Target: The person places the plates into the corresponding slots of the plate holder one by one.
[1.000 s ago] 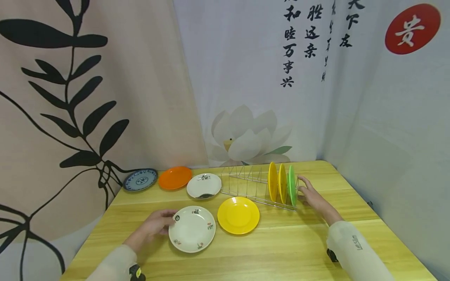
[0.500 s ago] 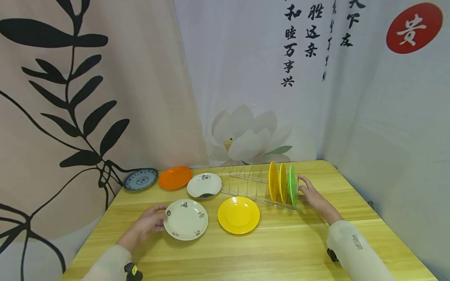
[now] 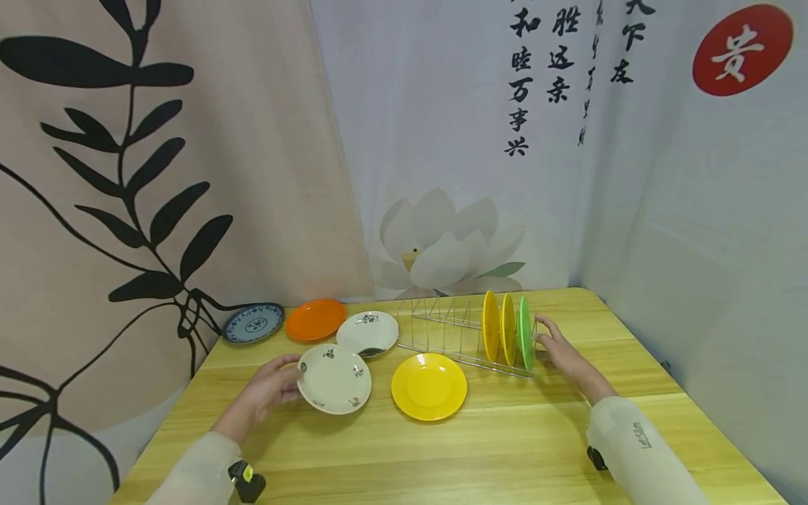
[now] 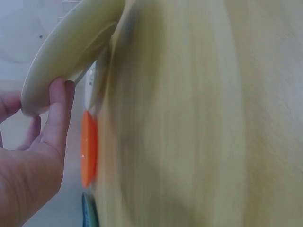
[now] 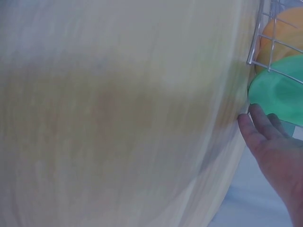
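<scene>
My left hand (image 3: pixel 270 390) grips the left rim of a cream plate with small floral prints (image 3: pixel 334 379), thumb above and fingers beneath. In the left wrist view the plate's underside (image 4: pixel 71 52) is tilted and held above the table. The right hand (image 3: pixel 563 351) is at the right end of a wire dish rack (image 3: pixel 442 344), fingers extended beside a green plate (image 3: pixel 524 333). That plate stands upright in the rack, next to two yellow plates (image 3: pixel 489 327). From the right wrist, fingertips (image 5: pixel 254 109) show right at the green plate's edge.
A yellow plate (image 3: pixel 429 387) lies flat in front of the rack. Behind the held plate, a white patterned plate (image 3: pixel 367 331), an orange plate (image 3: pixel 315 320) and a blue-patterned plate (image 3: pixel 253 323) line the back left of the wooden table (image 3: pixel 442 463). Fabric hangs behind.
The left hand has moved the cream plate away from me and slightly left, now overlapping the white patterned plate's front edge in view. The right hand has stayed at the rack.
</scene>
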Demonstrator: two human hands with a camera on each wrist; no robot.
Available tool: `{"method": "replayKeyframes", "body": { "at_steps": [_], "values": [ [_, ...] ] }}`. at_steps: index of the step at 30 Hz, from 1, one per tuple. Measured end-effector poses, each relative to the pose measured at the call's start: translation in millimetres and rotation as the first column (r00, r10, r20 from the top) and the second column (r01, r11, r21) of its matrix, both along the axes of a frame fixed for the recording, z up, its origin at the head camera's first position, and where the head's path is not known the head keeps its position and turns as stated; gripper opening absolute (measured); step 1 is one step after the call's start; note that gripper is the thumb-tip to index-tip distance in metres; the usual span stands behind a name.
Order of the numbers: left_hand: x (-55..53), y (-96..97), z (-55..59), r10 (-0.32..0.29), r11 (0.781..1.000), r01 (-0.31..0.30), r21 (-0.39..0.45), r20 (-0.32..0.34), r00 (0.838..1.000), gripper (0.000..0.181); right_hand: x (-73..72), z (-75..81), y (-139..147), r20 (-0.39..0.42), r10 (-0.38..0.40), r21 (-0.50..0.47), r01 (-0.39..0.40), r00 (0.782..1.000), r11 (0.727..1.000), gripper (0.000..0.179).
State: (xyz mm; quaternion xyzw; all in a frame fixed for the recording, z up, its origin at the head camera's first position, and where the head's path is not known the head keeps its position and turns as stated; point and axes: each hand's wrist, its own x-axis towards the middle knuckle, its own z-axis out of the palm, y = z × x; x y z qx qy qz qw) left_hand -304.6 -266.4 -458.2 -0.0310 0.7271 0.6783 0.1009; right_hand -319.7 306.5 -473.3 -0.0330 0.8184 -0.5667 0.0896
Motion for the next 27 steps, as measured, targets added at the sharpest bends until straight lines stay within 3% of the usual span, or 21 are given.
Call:
{"method": "replayKeyframes", "body": {
  "at_steps": [7,12,21,27],
  "values": [
    [-5.6,10.4,4.2,0.073,0.997,-0.073,0.009,0.014,0.997,0.051,1.2,-0.1,-0.7,-0.013,-0.003,-0.004,0.003,1.0,1.0,0.066],
    [-9.1,20.7,7.0,0.068,0.997,-0.069,0.046,0.008,0.998,0.052,4.0,1.6,-0.5,-0.03,-0.013,0.021,0.014,0.999,1.0,0.064],
    [-15.9,37.5,17.6,0.078,0.99,-0.076,0.117,-0.013,0.997,0.049,12.5,16.5,-3.0,-0.086,0.018,0.181,-0.002,0.996,0.983,0.065],
    [-21.7,48.0,24.8,0.062,0.983,-0.053,0.176,-0.042,0.997,0.047,14.8,23.3,0.9,-0.093,0.033,0.368,0.004,0.995,0.93,0.077]
  ]
}}
